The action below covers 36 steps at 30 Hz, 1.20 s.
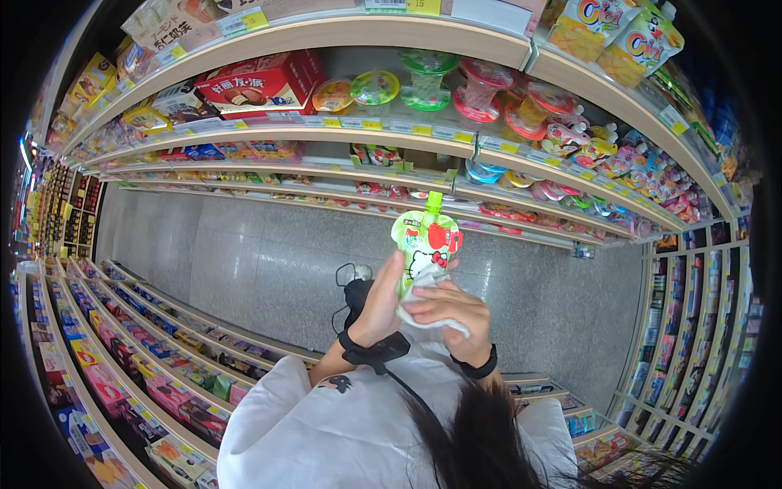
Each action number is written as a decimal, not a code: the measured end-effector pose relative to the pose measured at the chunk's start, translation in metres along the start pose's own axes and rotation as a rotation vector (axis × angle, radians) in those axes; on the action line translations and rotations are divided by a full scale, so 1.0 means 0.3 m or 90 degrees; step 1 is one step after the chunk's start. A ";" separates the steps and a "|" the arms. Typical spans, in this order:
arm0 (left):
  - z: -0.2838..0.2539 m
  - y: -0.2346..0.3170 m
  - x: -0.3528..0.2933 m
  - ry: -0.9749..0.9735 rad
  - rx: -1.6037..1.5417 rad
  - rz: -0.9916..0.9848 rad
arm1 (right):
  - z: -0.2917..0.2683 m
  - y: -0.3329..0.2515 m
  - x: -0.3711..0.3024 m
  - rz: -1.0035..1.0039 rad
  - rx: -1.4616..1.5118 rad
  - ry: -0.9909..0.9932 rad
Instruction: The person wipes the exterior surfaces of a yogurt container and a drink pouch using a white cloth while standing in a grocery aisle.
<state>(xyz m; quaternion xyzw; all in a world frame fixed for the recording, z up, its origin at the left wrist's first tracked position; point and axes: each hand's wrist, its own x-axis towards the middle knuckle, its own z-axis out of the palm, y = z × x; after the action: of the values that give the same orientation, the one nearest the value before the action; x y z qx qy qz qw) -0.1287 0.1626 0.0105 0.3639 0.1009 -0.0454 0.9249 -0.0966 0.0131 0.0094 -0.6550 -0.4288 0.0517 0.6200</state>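
A green spouted jelly pouch (424,236) with a red apple and a cartoon cat on its front stands upright before my chest, its green cap on top. Along its left side, my left hand (380,300) is closed around the pouch. My right hand (456,312) presses a white cloth (429,303) to the pouch's lower front, fingers bent over the cloth. The bottom of the pouch is hidden behind the cloth and fingers. Black bands with a cable circle my wrists.
Ahead, curved shelves (350,124) carry a red snack box (259,85), jelly cups (428,80) and more spouted pouches (643,45). Packed shelves (134,342) also line the left and right (684,326). Grey floor (220,253) runs between them.
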 end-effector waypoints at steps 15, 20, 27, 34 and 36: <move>-0.012 -0.038 0.000 0.036 0.035 -0.005 | 0.045 0.022 0.067 0.084 -0.204 0.242; -0.045 -0.050 0.023 0.111 0.010 0.029 | 0.080 0.038 -0.009 0.089 -0.137 0.176; -0.022 0.000 0.046 -0.046 -0.007 0.075 | 0.021 0.059 -0.063 0.087 0.131 0.167; -0.055 -0.064 0.014 -0.037 0.228 0.109 | -0.002 -0.038 0.087 0.158 -0.028 0.573; -0.045 -0.063 -0.001 -0.054 0.346 0.112 | 0.003 -0.048 0.122 0.040 -0.225 0.228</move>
<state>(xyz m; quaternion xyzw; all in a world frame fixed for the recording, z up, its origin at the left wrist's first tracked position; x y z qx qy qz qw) -0.1342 0.1579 -0.0117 0.6033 0.0144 -0.0051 0.7973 -0.0815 0.0346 0.0386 -0.7649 -0.2941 -0.1220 0.5599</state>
